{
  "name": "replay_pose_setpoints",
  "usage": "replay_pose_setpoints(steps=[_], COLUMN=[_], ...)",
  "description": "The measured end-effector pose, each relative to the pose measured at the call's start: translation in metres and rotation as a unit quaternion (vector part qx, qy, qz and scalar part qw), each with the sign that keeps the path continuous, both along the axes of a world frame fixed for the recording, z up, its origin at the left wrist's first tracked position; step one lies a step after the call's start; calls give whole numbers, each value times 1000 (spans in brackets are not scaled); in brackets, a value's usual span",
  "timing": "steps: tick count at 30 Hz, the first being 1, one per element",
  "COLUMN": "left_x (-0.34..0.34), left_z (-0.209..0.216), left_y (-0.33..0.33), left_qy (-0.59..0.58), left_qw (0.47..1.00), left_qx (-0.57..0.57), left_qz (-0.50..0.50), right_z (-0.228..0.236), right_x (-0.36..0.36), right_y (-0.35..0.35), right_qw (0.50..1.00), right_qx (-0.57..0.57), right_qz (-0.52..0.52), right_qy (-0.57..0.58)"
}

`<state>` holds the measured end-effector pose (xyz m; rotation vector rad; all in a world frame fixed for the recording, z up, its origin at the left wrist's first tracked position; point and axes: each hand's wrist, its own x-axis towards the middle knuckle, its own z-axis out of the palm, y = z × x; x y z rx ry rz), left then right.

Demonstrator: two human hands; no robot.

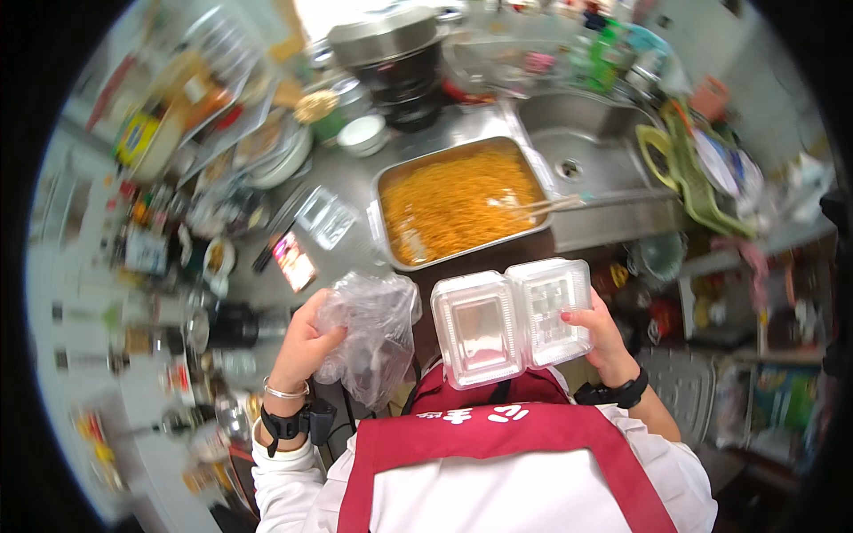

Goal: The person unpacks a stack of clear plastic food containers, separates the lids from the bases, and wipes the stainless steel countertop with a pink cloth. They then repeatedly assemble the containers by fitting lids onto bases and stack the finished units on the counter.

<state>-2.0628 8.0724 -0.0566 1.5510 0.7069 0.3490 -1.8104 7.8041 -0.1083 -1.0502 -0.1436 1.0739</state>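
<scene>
My right hand holds an open clear plastic clamshell box by its right half, level in front of my chest. The box is empty. Crumpled clear plastic bags are gripped in my left hand, just left of the box. Beyond both hands a large steel tray full of orange fried noodles rests on the counter. Wooden chopsticks lie across the tray's right edge.
A steel sink lies right of the tray, with a green dish rack beyond it. A big lidded pot stands behind. A phone, bowls, bottles and jars crowd the counter on the left.
</scene>
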Motion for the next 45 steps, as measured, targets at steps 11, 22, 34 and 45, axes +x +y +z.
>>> replay_pose_setpoints(steps=[11,22,34,45], left_x=[261,567,631,423], left_z=[-37,-258,-364,-103], left_y=[-154,-395,-405,-296], left_qy=[57,199,190,104], left_qw=[896,750,674,895], left_qx=[-168,402,462,-272], left_qz=[-407,-487,-544,-336], right_z=[-46,-77,-91,-53], right_x=[43,-7,-1,127], right_y=[-228,-437,-446,-326], right_qw=[945,743,711,910], right_qx=[11,-136,-95,-5], right_qz=[-322,-623,-665,-392], right_qy=[60,203,209,139])
